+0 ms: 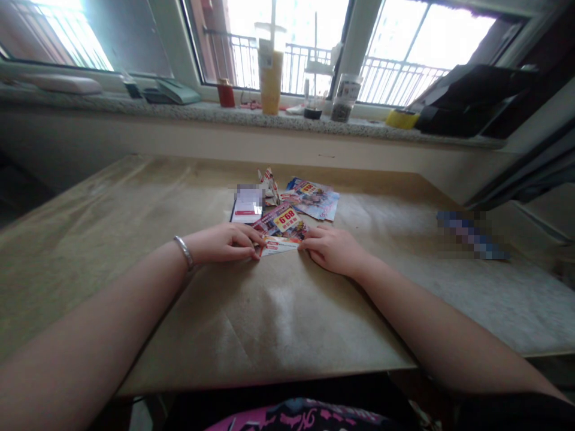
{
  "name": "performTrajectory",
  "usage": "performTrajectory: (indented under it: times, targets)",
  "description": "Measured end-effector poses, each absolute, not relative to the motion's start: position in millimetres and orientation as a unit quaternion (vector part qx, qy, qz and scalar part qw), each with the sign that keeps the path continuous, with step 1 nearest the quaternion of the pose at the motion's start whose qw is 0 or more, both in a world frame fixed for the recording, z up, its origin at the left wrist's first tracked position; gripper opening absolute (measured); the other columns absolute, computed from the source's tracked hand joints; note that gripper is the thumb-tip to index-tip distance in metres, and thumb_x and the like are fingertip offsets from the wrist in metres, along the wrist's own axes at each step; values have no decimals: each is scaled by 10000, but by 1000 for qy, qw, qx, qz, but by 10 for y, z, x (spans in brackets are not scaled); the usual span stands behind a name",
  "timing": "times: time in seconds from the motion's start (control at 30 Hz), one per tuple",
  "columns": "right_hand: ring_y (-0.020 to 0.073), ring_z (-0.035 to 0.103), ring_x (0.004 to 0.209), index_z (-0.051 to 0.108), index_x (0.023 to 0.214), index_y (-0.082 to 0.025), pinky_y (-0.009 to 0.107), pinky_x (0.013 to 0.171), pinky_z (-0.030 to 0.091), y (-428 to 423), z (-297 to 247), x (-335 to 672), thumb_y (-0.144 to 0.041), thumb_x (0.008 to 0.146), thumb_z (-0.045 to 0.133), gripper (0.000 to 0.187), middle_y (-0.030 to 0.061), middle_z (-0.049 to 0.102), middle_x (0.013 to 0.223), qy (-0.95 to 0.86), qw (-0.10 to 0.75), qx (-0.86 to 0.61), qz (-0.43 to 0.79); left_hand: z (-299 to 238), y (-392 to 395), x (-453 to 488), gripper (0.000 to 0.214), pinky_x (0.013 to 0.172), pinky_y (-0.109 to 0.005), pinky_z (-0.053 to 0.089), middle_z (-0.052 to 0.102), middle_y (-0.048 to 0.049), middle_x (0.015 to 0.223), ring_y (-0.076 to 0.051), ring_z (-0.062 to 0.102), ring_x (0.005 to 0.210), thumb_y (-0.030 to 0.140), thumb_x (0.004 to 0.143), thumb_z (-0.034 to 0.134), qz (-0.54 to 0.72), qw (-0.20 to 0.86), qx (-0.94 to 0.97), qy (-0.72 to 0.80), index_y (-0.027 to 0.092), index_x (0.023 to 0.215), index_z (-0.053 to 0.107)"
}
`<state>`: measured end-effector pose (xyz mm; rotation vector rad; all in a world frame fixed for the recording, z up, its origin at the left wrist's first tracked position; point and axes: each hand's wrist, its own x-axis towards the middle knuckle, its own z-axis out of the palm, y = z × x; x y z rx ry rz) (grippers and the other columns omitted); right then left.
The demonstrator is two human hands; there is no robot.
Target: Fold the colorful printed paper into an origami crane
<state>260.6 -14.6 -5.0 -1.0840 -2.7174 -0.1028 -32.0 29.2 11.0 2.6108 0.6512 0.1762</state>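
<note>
A colourful printed flyer (279, 221) with a large price on a yellow patch lies on the table in front of me. Along its near side a pale strip (281, 245) with red and orange print is turned up; it looks like a fold of the same paper. My left hand (229, 242), with a silver bracelet at the wrist, pinches the left end of this strip. At the right end the fingers of my right hand (330, 248) are closed on the paper edge. Fingertips partly cover both corners.
Behind the flyer stand a crumpled or folded paper piece (269, 188), a phone-like screen (248, 203) and a stack of flyers (317, 197). A blurred-out blue item (471, 236) lies far right. Cups (272, 78) and a black bag-like object (471, 102) line the windowsill (179, 114).
</note>
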Motion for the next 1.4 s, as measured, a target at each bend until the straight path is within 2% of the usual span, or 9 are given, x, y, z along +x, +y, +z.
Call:
performTrajectory:
  times: [0.3, 0.57, 0.73, 0.93, 1.07, 1.17, 1.23, 1.3, 1.4]
  targets:
    - [168, 586, 858, 702, 881, -217, 255, 679, 375, -153, 68, 2716, -180, 814, 475, 239, 47, 662, 928, -905, 54, -420, -33, 108, 259, -291, 299, 1039, -279, 387, 681, -12, 1132, -161, 568, 1135, 288, 919, 444, 60, 212, 940, 260, 238, 879, 736]
    - [160, 600, 785, 703, 830, -202, 263, 592, 328, -149, 154, 2786, -187, 791, 476, 230, 55, 679, 913, -893, 1, -446, -53, 113, 113, -118, 244, 808, -251, 475, 661, -45, 949, -164, 604, 891, 318, 895, 462, 65, 107, 941, 314, 199, 922, 674]
    - [158, 606, 751, 699, 774, -193, 274, 572, 311, -157, 178, 2799, -188, 783, 466, 233, 52, 686, 899, -883, -7, -465, -63, 36, 72, -64, 259, 881, -327, 462, 632, -62, 1032, -203, 567, 980, 316, 882, 497, 92, 59, 947, 301, 238, 1073, 653]
    - [176, 615, 751, 680, 767, -188, 286, 552, 288, -154, 125, 2800, -200, 800, 445, 238, 55, 691, 901, -873, -11, -478, -96, -10, 46, -34, 278, 866, -357, 475, 595, -89, 1026, -222, 551, 975, 318, 877, 513, 82, 21, 952, 294, 231, 1103, 650]
    - [192, 620, 754, 658, 832, -187, 289, 548, 291, -155, 74, 2761, -250, 849, 419, 248, 65, 690, 918, -843, 30, -523, -122, -15, 29, -23, 295, 887, -373, 473, 581, -99, 1094, -229, 544, 1002, 336, 889, 506, 92, 10, 957, 273, 221, 1128, 637]
    - [199, 621, 789, 638, 906, -182, 287, 594, 350, -161, 36, 2704, -257, 865, 420, 233, 75, 688, 931, -815, 91, -560, -118, -34, 38, -26, 309, 903, -387, 472, 579, -104, 1118, -236, 537, 1024, 354, 885, 523, 95, 13, 957, 272, 215, 1139, 631]
    - [208, 619, 880, 622, 1015, -175, 288, 687, 408, -162, -2, 2662, -249, 873, 424, 255, 84, 689, 985, -823, 128, -546, -91, -55, 47, -20, 315, 921, -390, 467, 576, -105, 1136, -234, 531, 1047, 338, 894, 513, 97, 15, 960, 261, 216, 1165, 618]
    - [219, 590, 1023, 562, 1191, -167, 307, 837, 431, -153, -53, 2628, -268, 881, 441, 347, 93, 663, 1130, -855, 155, -493, -49, -81, 53, -1, 322, 943, -393, 460, 571, -106, 1166, -228, 523, 1075, 301, 911, 483, 104, 18, 966, 238, 217, 1200, 598]
    - [254, 520, 1173, 465, 1336, -148, 381, 987, 399, -118, -136, 2604, -350, 875, 485, 503, 129, 521, 1361, -878, 165, -449, -14, -118, 57, 38, 330, 961, -416, 455, 573, -108, 1198, -231, 514, 1103, 254, 918, 459, 119, 16, 969, 216, 216, 1221, 585]
